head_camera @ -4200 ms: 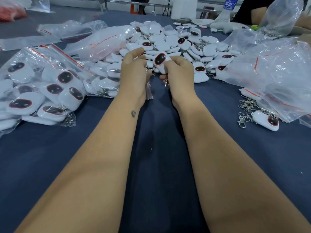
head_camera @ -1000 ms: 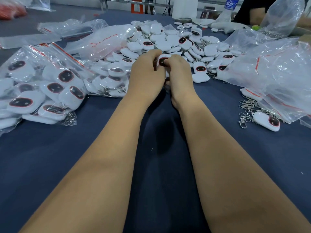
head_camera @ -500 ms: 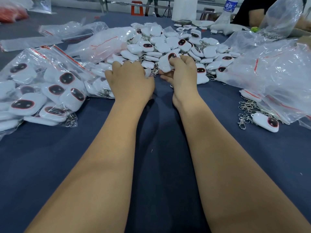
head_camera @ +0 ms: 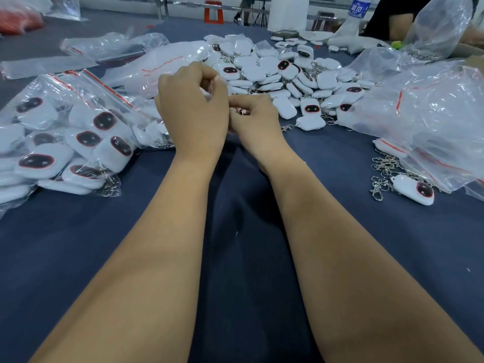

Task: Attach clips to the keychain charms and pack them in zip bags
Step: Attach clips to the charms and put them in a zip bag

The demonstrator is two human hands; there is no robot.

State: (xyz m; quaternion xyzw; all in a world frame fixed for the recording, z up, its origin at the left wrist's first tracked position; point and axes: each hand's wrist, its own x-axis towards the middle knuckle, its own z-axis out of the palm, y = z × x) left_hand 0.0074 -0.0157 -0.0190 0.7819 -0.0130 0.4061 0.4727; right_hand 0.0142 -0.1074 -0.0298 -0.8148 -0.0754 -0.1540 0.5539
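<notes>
My left hand [head_camera: 192, 111] is raised over the table's middle, its thumb and fingers pinching something pale and thin, seemingly a small clear zip bag [head_camera: 209, 88]. Touching it on the right, my right hand [head_camera: 255, 119] curls round a keychain charm that is almost wholly hidden; only a bit of metal clip [head_camera: 242, 111] shows under the fingers. Just beyond both hands lies the heap of white charms [head_camera: 288, 74] with dark oval faces.
Zip bags filled with charms [head_camera: 65, 142] lie at the left. Large clear bags [head_camera: 432, 113] cover the right side, with loose clips [head_camera: 382, 171] and one charm [head_camera: 413, 189] beside them. A water bottle [head_camera: 357, 7] and another person's arm [head_camera: 400, 24] are at the far right.
My left hand has lifted off the bags and closed into a pinch. My right hand has come down and left to meet it, and the charm's face no longer shows.
</notes>
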